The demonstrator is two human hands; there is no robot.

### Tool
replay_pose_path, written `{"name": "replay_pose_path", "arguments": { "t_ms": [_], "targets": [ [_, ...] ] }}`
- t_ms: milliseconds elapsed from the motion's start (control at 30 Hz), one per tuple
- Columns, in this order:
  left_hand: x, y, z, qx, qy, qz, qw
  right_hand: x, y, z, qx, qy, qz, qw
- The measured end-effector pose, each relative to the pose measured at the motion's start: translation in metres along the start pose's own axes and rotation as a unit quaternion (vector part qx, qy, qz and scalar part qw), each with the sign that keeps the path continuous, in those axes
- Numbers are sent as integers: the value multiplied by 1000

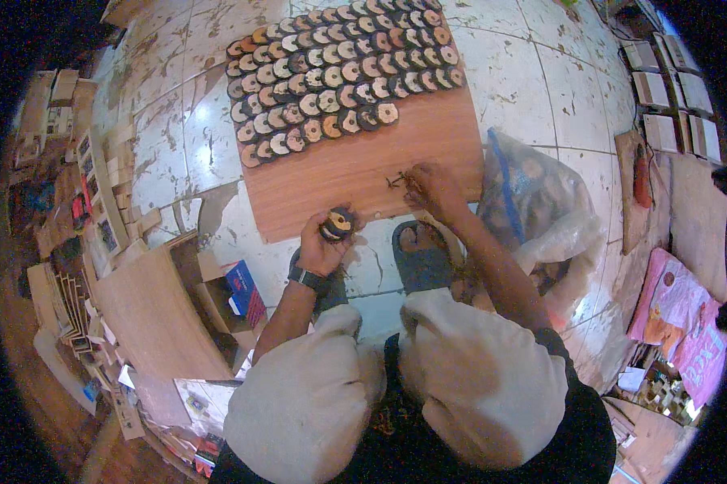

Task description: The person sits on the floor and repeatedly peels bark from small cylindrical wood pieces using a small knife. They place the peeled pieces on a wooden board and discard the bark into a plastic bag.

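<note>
My left hand [321, 248], with a dark watch on its wrist, is closed around a few round wooden discs [337, 225] with dark rims, just over the near edge of a brown board [315, 185]. To its right, my right hand [434, 190] pinches small dark metal pieces [396, 180] above the board; they look like screws, but are too small to tell surely. Overlapping rows of similar wooden discs [331, 77], pale-faced with small centre holes, cover the far part of the board.
A clear plastic bag [541, 194] of round pieces stands right of the board. At left are a cardboard box [218, 298], a blue-and-red box [244, 290] and a wooden panel [158, 310]. A pink sack [678, 315] lies at right. My sandalled feet stand near the board.
</note>
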State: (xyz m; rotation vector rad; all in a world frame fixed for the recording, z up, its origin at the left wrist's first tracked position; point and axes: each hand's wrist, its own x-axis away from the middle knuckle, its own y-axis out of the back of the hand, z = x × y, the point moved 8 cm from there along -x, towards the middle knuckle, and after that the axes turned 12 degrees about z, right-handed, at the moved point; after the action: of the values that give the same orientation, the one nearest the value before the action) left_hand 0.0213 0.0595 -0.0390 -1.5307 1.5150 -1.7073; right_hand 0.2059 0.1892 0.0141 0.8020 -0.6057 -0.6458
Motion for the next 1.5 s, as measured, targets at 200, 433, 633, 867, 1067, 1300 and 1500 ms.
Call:
{"name": "replay_pose_path", "arguments": {
  "t_ms": [200,433,633,867,1067,1300,1500],
  "targets": [
    [2,1,5,-8,21,-43,999,6,-3,4,50,26,-44,997],
    [-1,-13,-4,6,-16,30,999,20,-4,-4,-346,-169,-55,921],
    [-5,-20,2,-9,12,59,998,8,-17,72,-386,22,-29,922],
    [3,-9,6,-73,47,1,996,4,-16,97,-229,20,-28,973],
    [-3,-19,10,-142,77,83,983,-5,-53,70,-494,-76,110,859],
    [-6,-10,17,-76,84,14,993,-28,28,-27,-565,-196,-138,790],
    [-4,4,25,-89,99,-29,991,-71,30,-66,-527,-200,-112,819]
  ]
}}
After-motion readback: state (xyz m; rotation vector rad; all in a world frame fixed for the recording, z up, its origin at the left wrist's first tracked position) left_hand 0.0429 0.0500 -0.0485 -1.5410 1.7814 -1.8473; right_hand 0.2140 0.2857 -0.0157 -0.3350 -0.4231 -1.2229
